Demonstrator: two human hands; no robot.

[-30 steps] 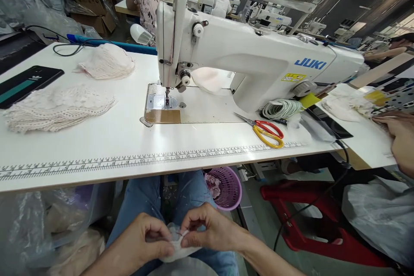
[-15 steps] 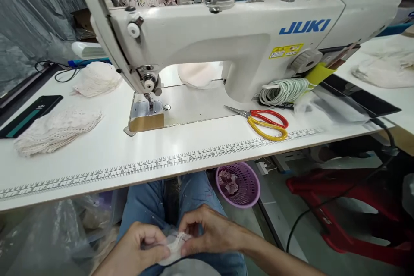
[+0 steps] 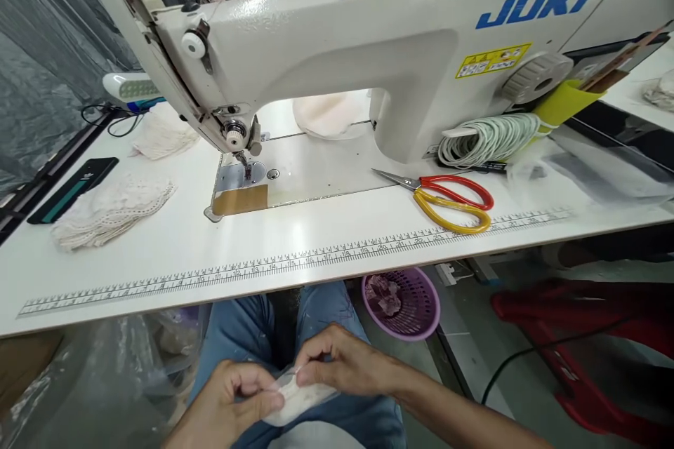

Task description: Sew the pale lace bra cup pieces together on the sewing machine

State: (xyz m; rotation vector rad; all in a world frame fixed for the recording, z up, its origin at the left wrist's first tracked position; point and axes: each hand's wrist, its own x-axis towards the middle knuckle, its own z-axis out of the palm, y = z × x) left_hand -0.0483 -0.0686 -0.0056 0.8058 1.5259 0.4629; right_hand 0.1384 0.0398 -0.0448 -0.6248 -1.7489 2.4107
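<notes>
Below the table edge, over my lap in blue jeans, my left hand (image 3: 232,400) and my right hand (image 3: 345,365) both pinch a small white piece of fabric (image 3: 298,400). The fingers of each hand are closed on its top edge. In front of me a white JUKI sewing machine (image 3: 368,49) stands on the white table (image 3: 316,231), its needle (image 3: 245,165) over the metal plate.
Red and yellow scissors (image 3: 447,200) lie right of the needle plate, by a coil of white cord (image 3: 489,140). Stacks of white lace pieces (image 3: 110,210) and a dark phone (image 3: 74,189) lie at the left. A purple basket (image 3: 403,302) sits under the table. Another person sits behind the machine.
My view has moved closer to the machine and to the left. My hands stay in my lap, still pinching the fabric piece, fingers shifting along its edge.
</notes>
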